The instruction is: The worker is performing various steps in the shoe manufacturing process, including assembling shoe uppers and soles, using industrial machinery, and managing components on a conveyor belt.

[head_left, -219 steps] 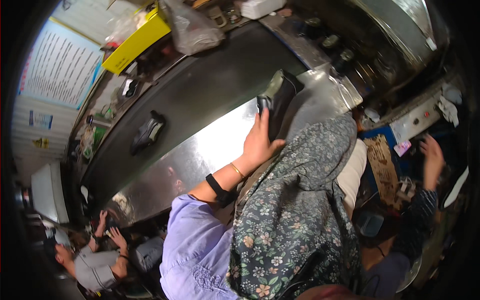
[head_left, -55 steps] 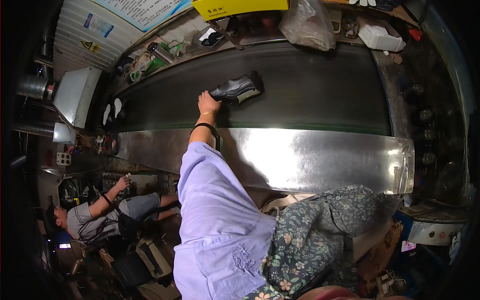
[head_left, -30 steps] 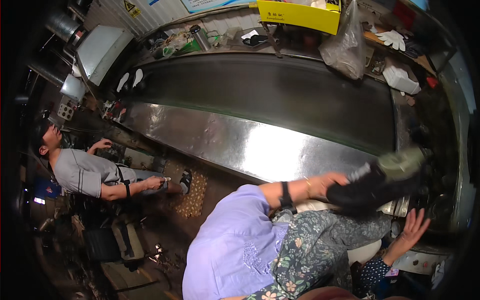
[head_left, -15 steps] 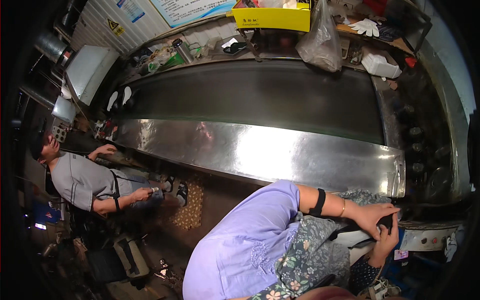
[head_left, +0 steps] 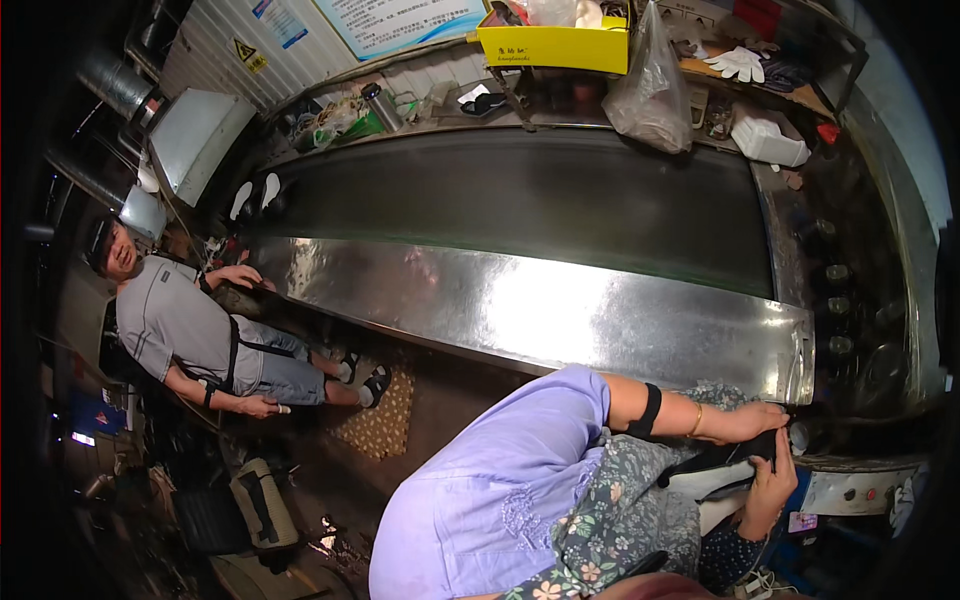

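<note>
A black piece with white parts (head_left: 722, 461), looking like a shoe upper, lies over my lap at the lower right. My left hand (head_left: 750, 422) is closed on its far end. From below, my right hand (head_left: 768, 494) grips the same end, its fingers pressed against the black material. The two hands are close together, just off the right end of the metal ledge. The fingers and my lap hide part of the piece.
A metal ledge (head_left: 440, 300) borders a dark conveyor belt (head_left: 520, 195). Black shoes with white insoles (head_left: 270, 190) sit at its far left. A co-worker (head_left: 190, 315) stands on the left. A yellow box (head_left: 555, 45) and a plastic bag (head_left: 650, 100) are behind the belt.
My left hand's fingers have closed further over the black end, and my right hand has shifted slightly. The co-worker has turned, and the hand with something small has dropped lower.
</note>
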